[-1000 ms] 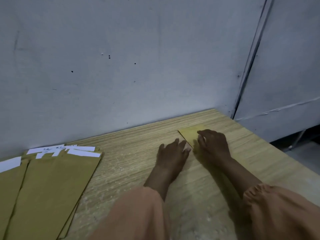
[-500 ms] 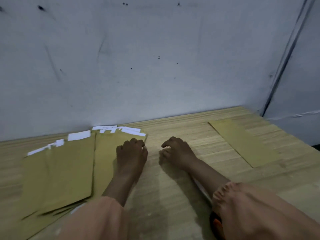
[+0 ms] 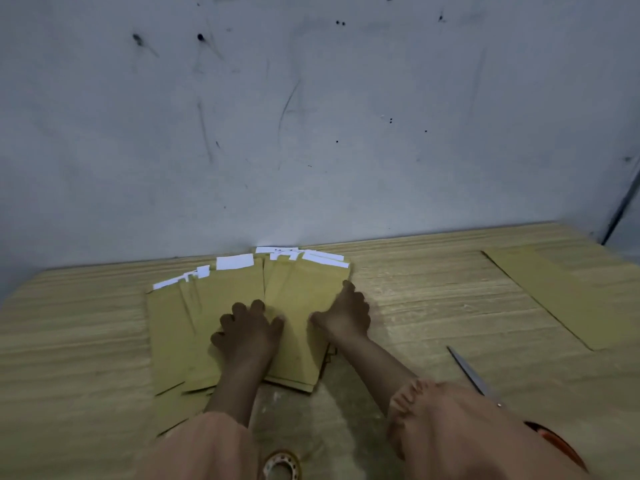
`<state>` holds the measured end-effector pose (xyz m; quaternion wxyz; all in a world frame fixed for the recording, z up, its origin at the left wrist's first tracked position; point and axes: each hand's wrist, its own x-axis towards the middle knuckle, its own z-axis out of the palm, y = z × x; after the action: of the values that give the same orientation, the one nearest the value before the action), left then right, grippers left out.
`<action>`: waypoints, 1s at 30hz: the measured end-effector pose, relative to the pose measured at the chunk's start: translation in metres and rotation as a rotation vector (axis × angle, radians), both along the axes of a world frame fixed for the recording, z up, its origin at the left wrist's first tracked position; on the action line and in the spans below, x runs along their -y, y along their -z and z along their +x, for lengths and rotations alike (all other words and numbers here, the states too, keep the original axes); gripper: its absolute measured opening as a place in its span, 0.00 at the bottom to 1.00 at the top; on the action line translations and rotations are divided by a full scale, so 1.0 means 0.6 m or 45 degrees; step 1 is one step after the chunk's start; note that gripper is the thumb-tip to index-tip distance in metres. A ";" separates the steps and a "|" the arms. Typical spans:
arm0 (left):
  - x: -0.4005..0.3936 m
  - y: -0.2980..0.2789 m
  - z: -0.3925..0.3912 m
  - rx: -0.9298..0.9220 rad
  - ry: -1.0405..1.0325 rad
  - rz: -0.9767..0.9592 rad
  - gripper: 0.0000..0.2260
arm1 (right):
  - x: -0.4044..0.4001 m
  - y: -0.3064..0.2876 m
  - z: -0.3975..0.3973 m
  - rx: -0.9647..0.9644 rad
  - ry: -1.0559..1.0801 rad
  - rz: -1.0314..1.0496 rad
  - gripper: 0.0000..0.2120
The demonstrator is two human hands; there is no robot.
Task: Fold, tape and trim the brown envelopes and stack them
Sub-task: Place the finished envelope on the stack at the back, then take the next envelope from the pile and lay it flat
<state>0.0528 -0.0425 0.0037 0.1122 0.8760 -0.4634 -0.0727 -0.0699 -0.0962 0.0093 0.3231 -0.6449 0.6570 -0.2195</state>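
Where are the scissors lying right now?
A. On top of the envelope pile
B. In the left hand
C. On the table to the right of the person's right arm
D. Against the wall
C: the scissors lie on the bare table right of the right arm, with neither hand on them.

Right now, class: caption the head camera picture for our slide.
Both hands, left and right, rest on fanned brown envelopes; scissors lie nearby on the table.

Light wooden table (image 3: 415, 306), scuffed grey wall (image 3: 311, 116) marked with dark specks behind it
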 end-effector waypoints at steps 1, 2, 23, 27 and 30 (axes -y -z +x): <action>-0.002 0.000 0.004 -0.009 -0.007 -0.013 0.23 | 0.003 -0.001 0.007 0.059 0.063 0.016 0.41; -0.001 0.000 0.003 -0.016 -0.006 -0.020 0.24 | 0.008 -0.001 0.010 0.078 0.103 0.035 0.42; 0.010 -0.086 -0.075 -0.968 0.177 -0.677 0.27 | -0.030 -0.075 -0.143 0.753 0.090 -0.041 0.10; -0.003 -0.099 -0.124 -1.286 0.175 -0.748 0.16 | -0.081 -0.070 -0.183 0.772 0.012 0.081 0.10; -0.027 -0.090 -0.148 -1.273 0.194 -0.813 0.08 | -0.116 -0.059 -0.212 0.765 -0.103 0.144 0.06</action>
<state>-0.0358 -0.0263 0.0579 0.5688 0.6230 -0.4147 -0.3411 -0.1972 -0.0269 0.0449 0.5466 -0.5577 0.5171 -0.3503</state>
